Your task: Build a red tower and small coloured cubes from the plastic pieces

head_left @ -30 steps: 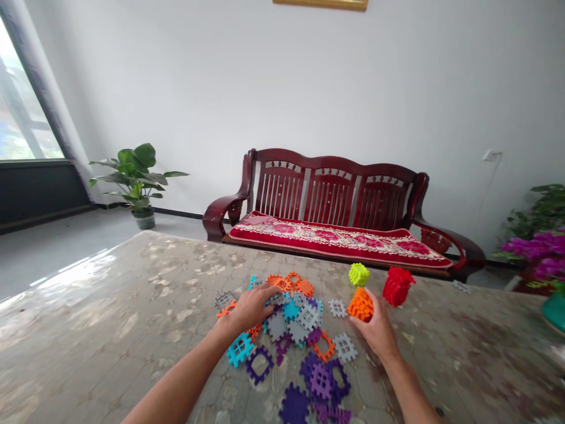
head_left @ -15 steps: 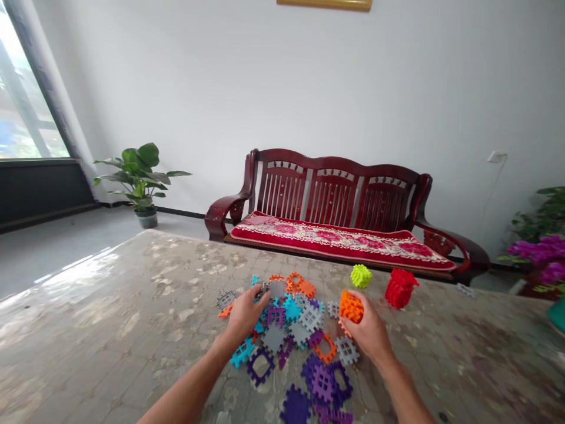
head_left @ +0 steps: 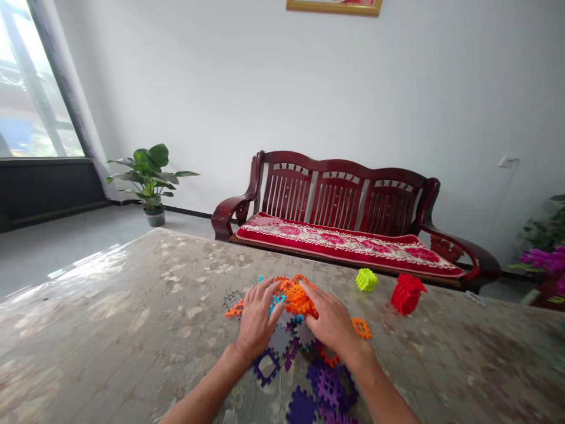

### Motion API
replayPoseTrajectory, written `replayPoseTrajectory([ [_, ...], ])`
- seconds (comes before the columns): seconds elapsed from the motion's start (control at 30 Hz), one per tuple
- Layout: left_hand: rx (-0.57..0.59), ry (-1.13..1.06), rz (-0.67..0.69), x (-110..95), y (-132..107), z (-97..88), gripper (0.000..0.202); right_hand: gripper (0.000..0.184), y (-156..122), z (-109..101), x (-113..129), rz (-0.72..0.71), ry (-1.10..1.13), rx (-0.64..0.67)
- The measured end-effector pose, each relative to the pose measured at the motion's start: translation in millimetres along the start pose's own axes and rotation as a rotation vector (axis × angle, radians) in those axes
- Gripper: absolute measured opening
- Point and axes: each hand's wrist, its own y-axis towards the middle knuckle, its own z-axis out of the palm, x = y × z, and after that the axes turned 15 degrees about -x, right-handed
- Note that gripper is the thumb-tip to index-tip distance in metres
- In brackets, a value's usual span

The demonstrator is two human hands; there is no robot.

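A pile of toothed plastic building tiles in grey, blue, orange and purple lies on the table, partly covered by my hands. My right hand (head_left: 333, 323) is closed round a stack of orange tiles (head_left: 298, 301) above the back of the pile. Left of that stack, my left hand (head_left: 258, 318) hovers over blue and grey tiles, fingers stretched and thumb apart. Dark purple tiles (head_left: 302, 406) sit nearest to me. One orange windowed tile (head_left: 362, 328) rests just right of my right hand.
A yellow-green tile cluster (head_left: 366, 280) and a red tile stack (head_left: 406, 294) stand at the table's back right. The patterned tablecloth (head_left: 132, 330) spreads to the left. Behind the table is a wooden bench (head_left: 333, 200), with a potted plant (head_left: 152, 176) to its left.
My right hand has carried the orange stack left over the pile, close to my left hand. The left hand's fingers have spread out. The orange tile on the right is now uncovered.
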Motion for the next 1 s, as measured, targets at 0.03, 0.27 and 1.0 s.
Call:
replayPoseTrajectory([
  [0.03,0.034,-0.041,0.030,-2.9,-0.7,0.1,0.045,0.071,1.0,0.8,1.5,-0.014,0.001,0.010],
  [0.27,0.293,0.016,0.050,-4.3,-0.4,3.7,0.043,0.058,-4.3,-3.9,-11.4,0.077,0.082,0.030],
  [1.0,0.185,-0.181,-0.340,4.2,27.8,9.8,0.039,0.069,-58.4,-4.9,-130.7,0.282,-0.108,0.157],
])
